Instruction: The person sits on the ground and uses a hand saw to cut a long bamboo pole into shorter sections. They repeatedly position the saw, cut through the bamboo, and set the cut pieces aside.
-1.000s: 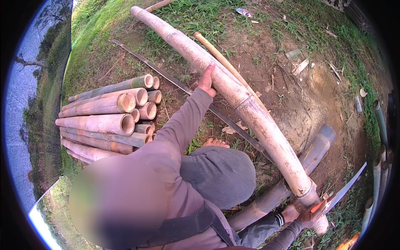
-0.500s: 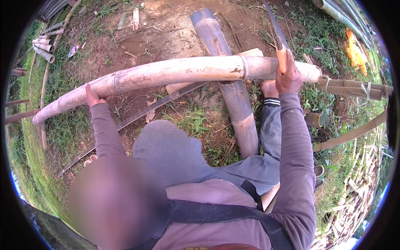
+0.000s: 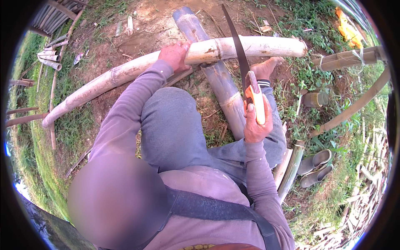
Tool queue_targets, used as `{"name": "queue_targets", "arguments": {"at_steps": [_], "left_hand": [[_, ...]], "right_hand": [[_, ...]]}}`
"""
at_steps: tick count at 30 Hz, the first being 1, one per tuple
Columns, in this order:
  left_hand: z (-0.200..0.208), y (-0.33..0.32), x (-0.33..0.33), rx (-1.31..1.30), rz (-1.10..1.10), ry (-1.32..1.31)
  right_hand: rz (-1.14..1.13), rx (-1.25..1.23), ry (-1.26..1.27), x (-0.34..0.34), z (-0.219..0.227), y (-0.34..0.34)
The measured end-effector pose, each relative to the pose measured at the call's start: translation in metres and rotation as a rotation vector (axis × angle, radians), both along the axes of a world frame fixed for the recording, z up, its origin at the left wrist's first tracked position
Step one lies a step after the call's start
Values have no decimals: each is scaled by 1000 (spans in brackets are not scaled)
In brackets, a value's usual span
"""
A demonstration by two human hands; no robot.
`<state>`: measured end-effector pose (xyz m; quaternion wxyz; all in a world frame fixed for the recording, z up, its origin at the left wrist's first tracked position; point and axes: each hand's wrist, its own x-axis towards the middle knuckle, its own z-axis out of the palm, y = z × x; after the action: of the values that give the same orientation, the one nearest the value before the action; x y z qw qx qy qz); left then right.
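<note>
A long, pale, curved bamboo pole (image 3: 137, 66) lies crosswise over a thicker, darker bamboo log (image 3: 227, 93). My left hand (image 3: 175, 55) grips the pole just left of where the two cross, its fingers over the far side. In my right hand (image 3: 258, 121) is a handsaw (image 3: 239, 50) with an orange and wood-coloured handle. Its dark blade points away from me and passes over the pole, right of the crossing; whether it touches the pole I cannot tell. My bare right foot (image 3: 266, 67) rests on the ground at the near side of the pole's right end.
Tied bamboo rails (image 3: 350, 60) stand at the right, with a short bamboo stub (image 3: 315, 99) below them. Shoes (image 3: 314, 162) sit on the grass at the lower right, near piled split bamboo (image 3: 371, 183). Orange cloth (image 3: 349, 29) lies far right; bamboo poles (image 3: 54, 18) are stacked far left.
My left hand has moved right along the pole to near the crossing. My right hand has drawn the saw back toward me and left, off the pole's right end. The pole's right part now sits farther away.
</note>
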<state>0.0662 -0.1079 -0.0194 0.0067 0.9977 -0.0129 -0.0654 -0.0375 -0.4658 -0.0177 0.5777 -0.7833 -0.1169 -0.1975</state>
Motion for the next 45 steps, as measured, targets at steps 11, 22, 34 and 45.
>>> {"name": "queue_targets", "arguments": {"at_steps": [11,22,34,45], "left_hand": [[17,-14,2,4,70,101],[13,-11,8,33,56,130],[-9,-3,0,-40,9,-41],[-4,-3,0,-5,58,34]], "right_hand": [[68,114,36,-3,-15,3],[44,21,38,4,-16,8],[33,12,206,-19,-9,-6],[-4,-15,284,-107,18,-48]]}}
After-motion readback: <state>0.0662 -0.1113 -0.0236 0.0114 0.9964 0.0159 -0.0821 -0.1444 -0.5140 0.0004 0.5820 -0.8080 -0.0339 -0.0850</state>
